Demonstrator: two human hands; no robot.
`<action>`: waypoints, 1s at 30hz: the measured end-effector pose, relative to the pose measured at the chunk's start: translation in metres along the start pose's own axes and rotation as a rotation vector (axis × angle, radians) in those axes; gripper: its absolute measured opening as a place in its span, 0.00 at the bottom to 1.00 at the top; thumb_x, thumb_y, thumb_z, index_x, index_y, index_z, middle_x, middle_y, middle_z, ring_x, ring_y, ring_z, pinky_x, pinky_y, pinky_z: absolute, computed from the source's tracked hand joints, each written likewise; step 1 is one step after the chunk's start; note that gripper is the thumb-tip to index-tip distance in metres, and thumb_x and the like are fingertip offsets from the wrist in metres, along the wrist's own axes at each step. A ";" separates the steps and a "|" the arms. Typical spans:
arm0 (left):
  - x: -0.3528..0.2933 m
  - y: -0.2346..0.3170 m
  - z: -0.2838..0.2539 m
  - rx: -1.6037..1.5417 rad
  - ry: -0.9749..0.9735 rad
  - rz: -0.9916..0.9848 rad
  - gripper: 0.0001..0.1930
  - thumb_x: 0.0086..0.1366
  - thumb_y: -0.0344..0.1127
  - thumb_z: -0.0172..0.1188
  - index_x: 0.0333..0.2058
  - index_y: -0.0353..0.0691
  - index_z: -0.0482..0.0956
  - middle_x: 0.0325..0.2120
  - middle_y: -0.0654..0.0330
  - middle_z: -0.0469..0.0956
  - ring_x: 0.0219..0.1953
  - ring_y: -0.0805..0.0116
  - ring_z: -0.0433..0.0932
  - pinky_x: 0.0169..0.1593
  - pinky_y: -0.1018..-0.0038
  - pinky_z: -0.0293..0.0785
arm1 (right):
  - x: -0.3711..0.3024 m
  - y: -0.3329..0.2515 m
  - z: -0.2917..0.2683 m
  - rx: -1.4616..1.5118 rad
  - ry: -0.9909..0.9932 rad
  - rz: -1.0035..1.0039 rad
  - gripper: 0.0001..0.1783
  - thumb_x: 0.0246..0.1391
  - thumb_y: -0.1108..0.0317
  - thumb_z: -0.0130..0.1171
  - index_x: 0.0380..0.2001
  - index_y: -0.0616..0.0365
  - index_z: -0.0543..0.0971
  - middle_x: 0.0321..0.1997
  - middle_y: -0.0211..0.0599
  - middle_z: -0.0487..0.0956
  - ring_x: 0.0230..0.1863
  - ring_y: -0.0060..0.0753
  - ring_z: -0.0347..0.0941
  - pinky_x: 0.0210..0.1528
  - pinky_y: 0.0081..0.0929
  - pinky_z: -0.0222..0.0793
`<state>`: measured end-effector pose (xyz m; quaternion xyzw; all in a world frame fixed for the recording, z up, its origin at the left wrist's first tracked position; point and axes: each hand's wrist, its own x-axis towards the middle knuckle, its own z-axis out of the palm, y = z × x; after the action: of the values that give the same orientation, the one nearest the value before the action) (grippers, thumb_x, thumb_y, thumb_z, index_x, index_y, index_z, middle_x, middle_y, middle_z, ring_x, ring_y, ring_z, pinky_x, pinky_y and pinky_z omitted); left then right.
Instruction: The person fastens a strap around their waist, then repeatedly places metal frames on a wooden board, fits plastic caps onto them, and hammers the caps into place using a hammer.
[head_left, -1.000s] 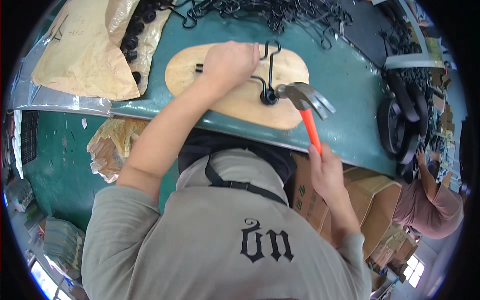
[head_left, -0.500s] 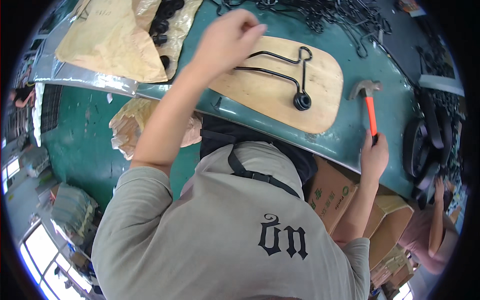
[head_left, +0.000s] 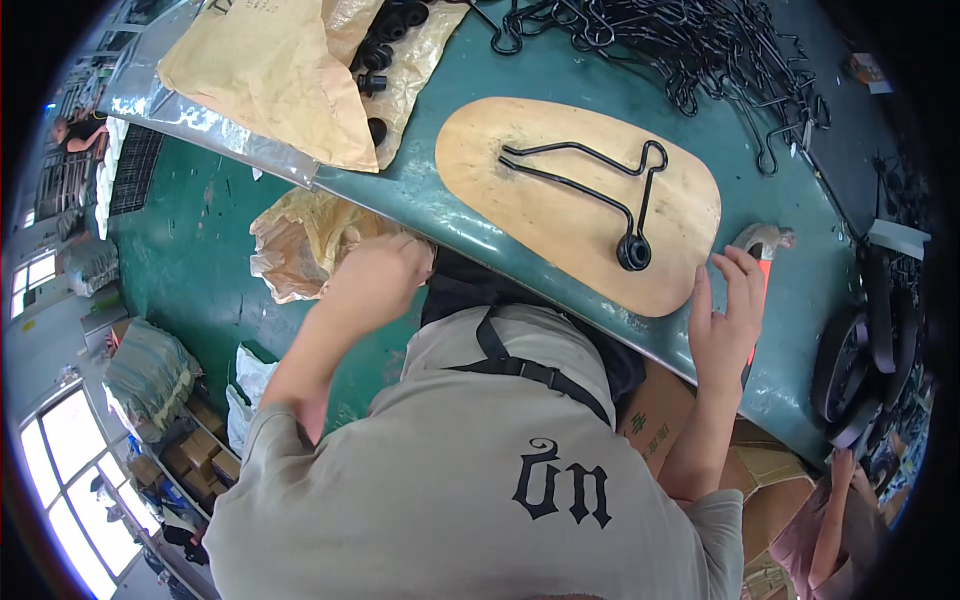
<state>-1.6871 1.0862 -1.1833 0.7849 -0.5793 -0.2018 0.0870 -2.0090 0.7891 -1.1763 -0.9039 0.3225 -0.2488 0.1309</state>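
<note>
My left hand (head_left: 385, 265), its fingers curled closed, is in front of the table edge, beside a crumpled paper bag (head_left: 300, 245). What it holds, if anything, is hidden. My right hand (head_left: 728, 315) is open with fingers apart, near the right end of a rounded wooden board (head_left: 560, 230). Partly behind that hand lies a hammer (head_left: 768, 240) with an orange handle. On the board rests a bent black metal rod (head_left: 570, 183), with a small black ring-shaped piece (head_left: 633, 252) at its near corner.
Many bent black rods (head_left: 690, 50) are heaped at the table's far side. An opened paper sack (head_left: 280, 80) with black round parts (head_left: 378, 55) lies far left. Black wheel-like pieces (head_left: 845, 370) stand at right; a cardboard box (head_left: 660, 410) sits below the table edge.
My left hand has come back from over the board to the paper bag at the table edge. My right hand has let go of the hammer and opened beside the board.
</note>
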 end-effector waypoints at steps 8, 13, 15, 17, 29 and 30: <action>0.075 0.008 -0.048 0.232 0.481 0.113 0.15 0.58 0.26 0.62 0.46 0.38 0.83 0.38 0.50 0.82 0.50 0.50 0.80 0.53 0.57 0.77 | -0.005 -0.013 0.004 0.053 0.014 0.033 0.12 0.58 0.76 0.68 0.46 0.64 0.81 0.55 0.51 0.80 0.55 0.54 0.78 0.57 0.41 0.75; 0.111 -0.031 -0.050 0.655 0.386 -0.089 0.12 0.58 0.26 0.61 0.42 0.39 0.83 0.38 0.53 0.83 0.49 0.53 0.79 0.50 0.60 0.76 | -0.006 -0.025 -0.009 0.123 0.015 0.010 0.12 0.57 0.77 0.69 0.45 0.64 0.81 0.54 0.50 0.80 0.53 0.54 0.79 0.55 0.40 0.77; 0.118 -0.036 -0.053 0.674 0.312 -0.147 0.11 0.58 0.25 0.61 0.41 0.38 0.83 0.38 0.54 0.83 0.48 0.53 0.79 0.49 0.60 0.76 | -0.012 -0.023 -0.015 0.107 0.036 0.043 0.13 0.56 0.77 0.70 0.44 0.64 0.82 0.54 0.50 0.80 0.53 0.53 0.80 0.54 0.39 0.77; 0.125 -0.035 -0.058 0.561 0.420 -0.091 0.12 0.58 0.27 0.62 0.41 0.38 0.83 0.39 0.54 0.83 0.46 0.52 0.80 0.49 0.58 0.76 | -0.015 -0.024 -0.023 0.141 0.047 0.131 0.12 0.56 0.77 0.70 0.44 0.64 0.82 0.53 0.49 0.80 0.52 0.52 0.80 0.53 0.39 0.78; 0.105 -0.044 -0.038 0.374 0.401 -0.188 0.13 0.64 0.34 0.68 0.44 0.33 0.83 0.44 0.48 0.81 0.51 0.47 0.79 0.55 0.57 0.77 | 0.000 -0.042 -0.009 0.271 -0.001 -0.020 0.13 0.54 0.77 0.71 0.44 0.62 0.82 0.51 0.48 0.80 0.45 0.49 0.81 0.47 0.36 0.79; 0.102 -0.045 -0.038 0.292 0.430 -0.176 0.13 0.64 0.34 0.69 0.43 0.32 0.83 0.44 0.47 0.80 0.51 0.46 0.79 0.55 0.55 0.77 | -0.001 -0.042 -0.008 0.278 -0.006 -0.008 0.14 0.54 0.77 0.71 0.44 0.62 0.82 0.51 0.48 0.81 0.45 0.48 0.82 0.47 0.37 0.79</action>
<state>-1.6068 0.9997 -1.1873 0.8613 -0.5001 0.0483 0.0759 -1.9920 0.8204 -1.1534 -0.8791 0.2808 -0.2887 0.2549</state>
